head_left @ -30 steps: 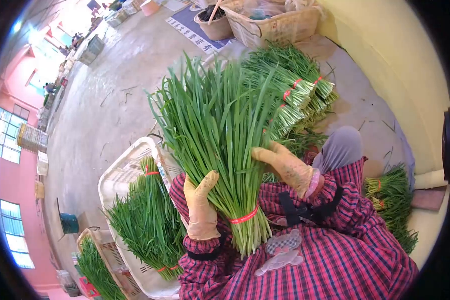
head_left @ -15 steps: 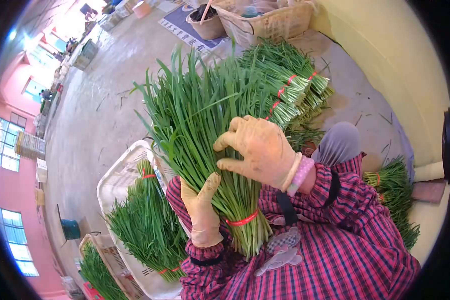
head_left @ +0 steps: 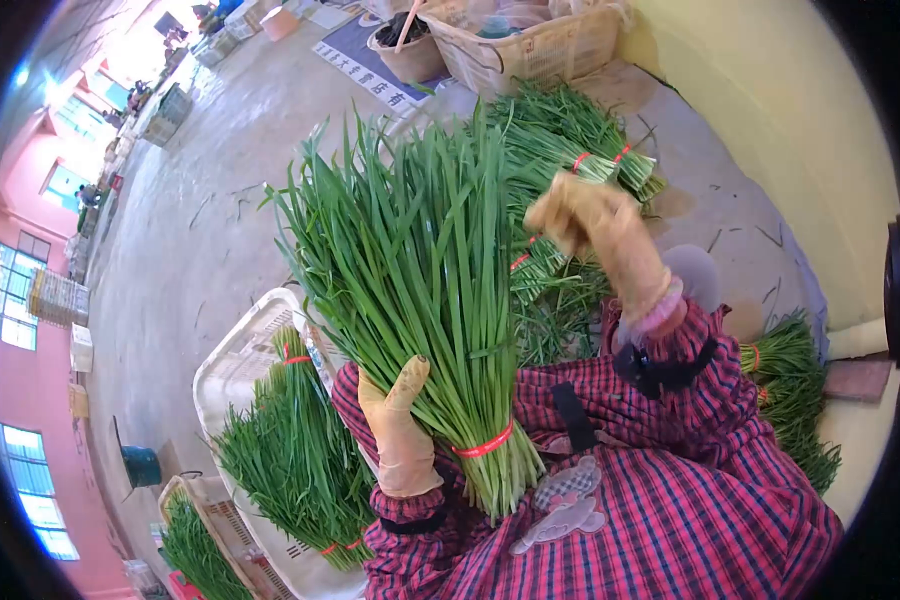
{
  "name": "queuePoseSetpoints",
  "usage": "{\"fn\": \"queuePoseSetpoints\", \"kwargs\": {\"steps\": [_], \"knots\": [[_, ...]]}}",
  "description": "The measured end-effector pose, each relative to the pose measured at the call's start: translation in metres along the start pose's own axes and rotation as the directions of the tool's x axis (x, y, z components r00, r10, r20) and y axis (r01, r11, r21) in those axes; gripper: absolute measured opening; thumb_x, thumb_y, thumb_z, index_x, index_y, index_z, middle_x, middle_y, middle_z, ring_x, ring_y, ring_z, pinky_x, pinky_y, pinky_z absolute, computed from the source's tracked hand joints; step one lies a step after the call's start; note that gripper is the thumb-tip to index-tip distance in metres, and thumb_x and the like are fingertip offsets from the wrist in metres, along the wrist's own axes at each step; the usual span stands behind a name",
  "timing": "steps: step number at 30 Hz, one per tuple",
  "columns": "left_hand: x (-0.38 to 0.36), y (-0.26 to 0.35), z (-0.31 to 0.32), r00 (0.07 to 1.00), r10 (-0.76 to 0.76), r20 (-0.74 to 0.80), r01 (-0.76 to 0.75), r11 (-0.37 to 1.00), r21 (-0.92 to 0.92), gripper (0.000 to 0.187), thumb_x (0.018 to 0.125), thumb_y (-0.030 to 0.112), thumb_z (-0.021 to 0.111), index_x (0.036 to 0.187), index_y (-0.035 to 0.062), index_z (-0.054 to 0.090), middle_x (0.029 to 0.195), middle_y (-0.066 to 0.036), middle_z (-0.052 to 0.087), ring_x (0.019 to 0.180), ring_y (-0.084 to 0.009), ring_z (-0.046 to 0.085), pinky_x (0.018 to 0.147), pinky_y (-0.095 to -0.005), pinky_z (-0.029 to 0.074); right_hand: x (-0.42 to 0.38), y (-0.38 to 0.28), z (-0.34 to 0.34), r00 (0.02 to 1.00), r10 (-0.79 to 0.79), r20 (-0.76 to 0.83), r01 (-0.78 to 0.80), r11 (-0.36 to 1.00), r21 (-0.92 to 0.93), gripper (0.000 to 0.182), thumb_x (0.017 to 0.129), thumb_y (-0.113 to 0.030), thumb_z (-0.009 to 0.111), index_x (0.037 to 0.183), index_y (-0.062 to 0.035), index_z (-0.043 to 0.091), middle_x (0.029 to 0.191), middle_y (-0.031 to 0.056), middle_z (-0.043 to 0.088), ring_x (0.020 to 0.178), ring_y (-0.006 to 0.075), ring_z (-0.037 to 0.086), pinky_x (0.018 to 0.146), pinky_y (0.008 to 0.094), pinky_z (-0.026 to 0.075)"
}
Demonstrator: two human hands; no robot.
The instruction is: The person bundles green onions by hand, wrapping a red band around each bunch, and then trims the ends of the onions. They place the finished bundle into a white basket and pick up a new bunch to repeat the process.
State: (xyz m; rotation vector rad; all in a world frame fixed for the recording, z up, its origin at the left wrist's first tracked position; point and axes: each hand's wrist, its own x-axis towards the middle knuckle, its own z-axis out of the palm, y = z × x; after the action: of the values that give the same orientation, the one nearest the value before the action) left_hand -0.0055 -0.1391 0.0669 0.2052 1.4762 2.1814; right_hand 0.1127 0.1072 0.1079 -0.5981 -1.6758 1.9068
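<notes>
Concrete floor, chive bunch point(head_left: 425, 300) gripped in left hand point(head_left: 398, 425)

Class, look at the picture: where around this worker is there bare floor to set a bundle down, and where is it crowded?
Bare concrete floor spreads left of the held chive bundle, beyond the white crate. A smaller patch lies between the stacked bundles and the yellow wall. Crowded: the crate holding tied bundles, the baskets ahead, and the bundles at right.

matt rubbery glove on left hand point(head_left: 398, 425); glossy red band point(head_left: 484, 441); white plastic crate point(head_left: 232, 365); rough concrete floor point(head_left: 220, 210).
</notes>
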Motion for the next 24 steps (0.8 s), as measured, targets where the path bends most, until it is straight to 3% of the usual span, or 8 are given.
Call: {"fn": "queuePoseSetpoints", "kwargs": {"steps": [1, 2, 4, 7, 9, 12, 18, 24], "knots": [[0.000, 0.000, -0.001, 1.000, -0.006, 0.009, 0.006, 1.000, -0.008, 0.057, 0.082, -0.002, 0.068, 0.133, -0.0008, 0.044, 0.116, -0.011, 0.062, 0.097, -0.0192, 0.066, 0.087, -0.0294, 0.056, -0.005, 0.015, 0.002, 0.977, -0.001, 0.214, 0.023, 0.995, -0.101, 0.043, 0.100, -0.040, 0.052, 0.100, -0.0009, 0.069, 0.087, 0.0045, 0.068, 0.073, 0.0110, 0.061, 0.064, 0.0267, 0.050], [0.000, -0.001, -0.002, 1.000, -0.012, 0.015, 0.012, 1.000, -0.014, 0.056, 0.082, -0.001, 0.069, 0.132, -0.0004, 0.045, 0.116, -0.011, 0.062, 0.098, -0.0189, 0.066, 0.087, -0.0294, 0.055, -0.017, 0.031, 0.011, 0.973, 0.119, 0.199, -0.084, 0.981, -0.172, 0.042, 0.099, -0.039, 0.054, 0.113, -0.0005, 0.066, 0.101, 0.0071, 0.068, 0.088, 0.0139, 0.064, 0.075, 0.0291, 0.052], [0.001, 0.005, 0.004, 0.999, -0.039, 0.031, 0.038, 0.999, 0.014, 0.054, 0.082, 0.001, 0.069, 0.132, -0.0001, 0.047, 0.117, -0.009, 0.062, 0.098, -0.0180, 0.065, 0.087, -0.0304, 0.054, -0.035, 0.049, 0.047, 0.962, 0.168, 0.216, -0.188, 0.979, 0.076, 0.052, 0.093, -0.028, 0.067, 0.134, -0.0022, 0.050, 0.125, 0.0108, 0.061, 0.120, 0.0177, 0.053, 0.104, 0.0335, 0.042], [0.004, 0.012, 0.023, 0.992, -0.069, 0.108, 0.053, 0.987, 0.149, 0.053, 0.083, 0.008, 0.072, 0.130, -0.0008, 0.049, 0.117, -0.010, 0.063, 0.098, -0.0177, 0.064, 0.088, -0.0326, 0.052, -0.043, 0.042, 0.085, 0.967, 0.031, 0.251, -0.071, 0.986, 0.152, 0.057, 0.089, -0.022, 0.071, 0.136, -0.0015, 0.046, 0.122, 0.0116, 0.063, 0.114, 0.0186, 0.057, 0.099, 0.0337, 0.046], [0.015, 0.016, 0.010, 0.979, -0.129, 0.156, 0.107, 0.984, 0.145, 0.053, 0.082, 0.010, 0.073, 0.129, -0.0013, 0.050, 0.116, -0.010, 0.063, 0.099, -0.0185, 0.064, 0.088, -0.0327, 0.052, -0.044, 0.037, 0.093, 0.991, -0.027, 0.130, 0.036, 0.997, -0.070, 0.060, 0.085, -0.017, 0.073, 0.136, -0.0010, 0.045, 0.119, 0.0124, 0.064, 0.109, 0.0194, 0.061, 0.095, 0.0339, 0.048], [0.012, 0.022, 0.002, 0.964, -0.179, 0.197, 0.152, 0.978, 0.145, 0.052, 0.081, 0.011, 0.072, 0.127, -0.0022, 0.052, 0.114, -0.010, 0.064, 0.098, -0.0207, 0.065, 0.088, -0.0325, 0.052, -0.046, 0.049, 0.094, 0.990, -0.111, 0.086, 0.102, 0.990, 0.097, 0.061, 0.083, -0.013, 0.074, 0.135, 0.0001, 0.045, 0.117, 0.0137, 0.065, 0.104, 0.0200, 0.064, 0.092, 0.0338, 0.050], [0.003, 0.003, -0.010, 0.999, 0.025, 0.026, -0.026, 0.999, 0.030, 0.059, 0.079, 0.009, 0.064, 0.135, -0.0019, 0.046, 0.121, -0.013, 0.061, 0.103, -0.0253, 0.063, 0.091, -0.0379, 0.053, -0.049, 0.066, 0.070, 0.984, 0.179, -0.015, -0.165, 0.934, 0.316, 0.059, 0.080, -0.007, 0.075, 0.131, 0.0016, 0.047, 0.120, 0.0095, 0.062, 0.107, 0.0189, 0.060, 0.095, 0.0336, 0.048], [0.002, -0.001, -0.002, 1.000, -0.005, -0.013, 0.006, 0.998, 0.061, 0.057, 0.082, 0.008, 0.065, 0.135, -0.0005, 0.046, 0.121, -0.012, 0.061, 0.102, -0.0228, 0.063, 0.090, -0.0366, 0.053, -0.045, 0.067, 0.062, 0.934, 0.344, 0.100, -0.352, 0.828, 0.436, 0.059, 0.081, -0.004, 0.072, 0.134, -0.0027, 0.047, 0.120, 0.0068, 0.062, 0.105, 0.0191, 0.061, 0.093, 0.0338, 0.049]]}}
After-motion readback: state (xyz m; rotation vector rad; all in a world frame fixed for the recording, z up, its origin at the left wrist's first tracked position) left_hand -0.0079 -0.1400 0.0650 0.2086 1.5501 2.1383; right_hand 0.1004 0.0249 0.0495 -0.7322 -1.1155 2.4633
